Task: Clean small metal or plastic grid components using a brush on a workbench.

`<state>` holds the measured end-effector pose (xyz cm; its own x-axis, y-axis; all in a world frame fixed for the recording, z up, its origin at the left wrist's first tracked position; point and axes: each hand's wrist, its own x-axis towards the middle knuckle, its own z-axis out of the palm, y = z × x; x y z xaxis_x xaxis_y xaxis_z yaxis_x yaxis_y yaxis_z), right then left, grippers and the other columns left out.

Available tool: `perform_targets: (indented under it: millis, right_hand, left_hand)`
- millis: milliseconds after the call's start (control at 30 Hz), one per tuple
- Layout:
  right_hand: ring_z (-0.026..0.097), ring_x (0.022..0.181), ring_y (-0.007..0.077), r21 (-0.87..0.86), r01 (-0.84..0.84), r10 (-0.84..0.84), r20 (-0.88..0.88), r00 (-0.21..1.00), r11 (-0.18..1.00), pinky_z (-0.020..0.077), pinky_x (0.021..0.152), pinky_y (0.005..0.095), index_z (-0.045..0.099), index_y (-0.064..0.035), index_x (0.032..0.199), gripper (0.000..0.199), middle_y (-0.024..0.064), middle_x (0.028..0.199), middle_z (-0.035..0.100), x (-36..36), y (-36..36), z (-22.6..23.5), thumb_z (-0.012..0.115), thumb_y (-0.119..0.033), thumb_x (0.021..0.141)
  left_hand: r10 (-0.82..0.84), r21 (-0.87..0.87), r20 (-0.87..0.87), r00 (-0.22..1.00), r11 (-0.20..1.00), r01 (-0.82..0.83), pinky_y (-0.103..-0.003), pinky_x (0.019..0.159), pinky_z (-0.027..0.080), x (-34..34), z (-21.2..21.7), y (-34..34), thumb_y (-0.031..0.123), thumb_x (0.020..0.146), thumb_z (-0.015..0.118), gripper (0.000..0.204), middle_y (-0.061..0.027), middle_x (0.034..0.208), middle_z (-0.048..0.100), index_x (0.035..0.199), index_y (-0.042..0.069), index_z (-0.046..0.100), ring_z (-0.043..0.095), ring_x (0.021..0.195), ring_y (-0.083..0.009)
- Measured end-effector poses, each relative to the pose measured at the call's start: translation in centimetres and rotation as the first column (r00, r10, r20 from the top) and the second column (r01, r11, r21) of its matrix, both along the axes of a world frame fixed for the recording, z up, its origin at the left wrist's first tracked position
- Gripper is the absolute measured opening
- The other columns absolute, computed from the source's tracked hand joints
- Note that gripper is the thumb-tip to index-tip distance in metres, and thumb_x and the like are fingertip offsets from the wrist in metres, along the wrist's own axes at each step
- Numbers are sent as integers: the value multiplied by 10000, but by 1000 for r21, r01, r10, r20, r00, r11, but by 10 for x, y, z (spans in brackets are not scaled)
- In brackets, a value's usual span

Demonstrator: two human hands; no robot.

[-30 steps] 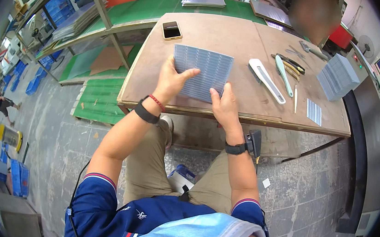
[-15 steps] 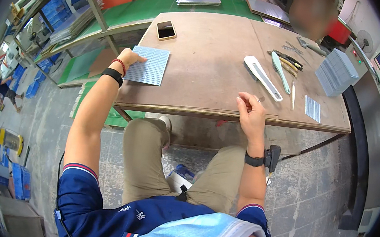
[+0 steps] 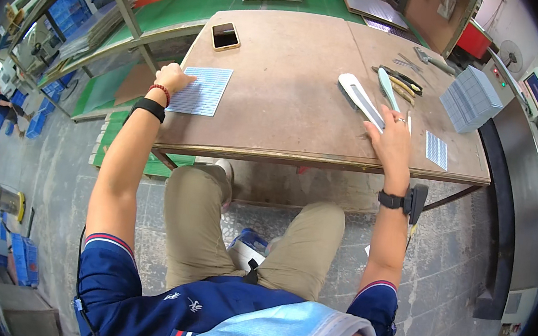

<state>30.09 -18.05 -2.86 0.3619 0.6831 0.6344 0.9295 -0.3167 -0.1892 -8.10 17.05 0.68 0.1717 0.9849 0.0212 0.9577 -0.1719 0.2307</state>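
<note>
My left hand rests with bent fingers at the left edge of a light blue gridded sheet, which lies flat on the table. My right hand hovers low over the near end of a white long-handled tool with a grey inset, thumb and fingers apart. Partly behind those fingers is a slim white pen-like stick. A pale green handled tool lies just beyond. Right of this hand is a small light blue gridded piece. Whether the right fingers touch any tool is unclear.
Pliers, scissors and a hammer-like tool lie at the table's far right. A tall stack of light blue gridded pieces stands by the right edge. A phone lies far left. Beyond is a green bench.
My right hand has moved right and forward from the table's front edge to over the tools. My left hand stays at the sheet. The whole view has shifted slightly.
</note>
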Motion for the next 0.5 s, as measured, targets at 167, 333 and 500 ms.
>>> perform_targets:
  millis: [167,333,500]
  right_hand:
    - [651,845,379,-270,54,-56,1,998,961,526,720,482,579,-96,1240,364,168,1005,640,7,29,1,585,-266,919]
    - [661,758,382,-261,-139,118,-95,988,955,538,656,486,584,-120,1240,334,213,945,634,-58,58,23,491,-285,965]
    - [659,766,371,-320,-609,613,-99,784,726,547,662,468,612,-180,1235,338,211,967,621,-161,96,11,478,-344,972]
  left_hand:
    - [-312,337,183,932,911,239,-452,1004,432,-4,19,-44,434,780,754,610,-261,1258,578,1192,-2,638,521,1198,-411]
    - [-621,639,276,734,689,343,-421,1015,398,15,55,-173,269,801,771,512,-199,1233,568,1211,11,605,495,1176,-338]
    - [-797,819,500,339,562,115,-371,1045,376,27,75,-217,89,811,740,443,-163,1252,559,1202,-38,577,505,1196,-274]
